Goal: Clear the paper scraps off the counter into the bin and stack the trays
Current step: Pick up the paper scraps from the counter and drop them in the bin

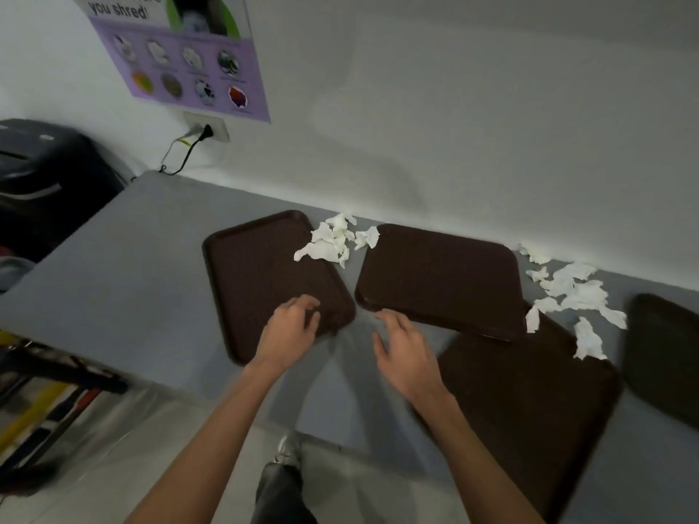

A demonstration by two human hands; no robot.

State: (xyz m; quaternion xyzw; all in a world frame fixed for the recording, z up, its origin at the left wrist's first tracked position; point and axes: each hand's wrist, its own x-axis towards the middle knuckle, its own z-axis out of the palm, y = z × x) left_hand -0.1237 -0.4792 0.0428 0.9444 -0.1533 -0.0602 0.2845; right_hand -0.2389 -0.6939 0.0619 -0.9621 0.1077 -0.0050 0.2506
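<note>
Single view, head-worn, wide-angle. It was aimed forward and down across the counter [113, 266] toward the wall [454, 126], which was met at a slant, running down to the right. Counter was seen from above at standing height, close: the trays [442, 281] were within arm's reach. Left hand [289, 327] and right hand [406, 353] were framed near centre, forearms entering from the bottom edge. Floor [170, 448] and a shoe [287, 450] were caught at the bottom, a shredder [45, 175] at the left edge, a poster [181, 62] cropped at the top.
</note>
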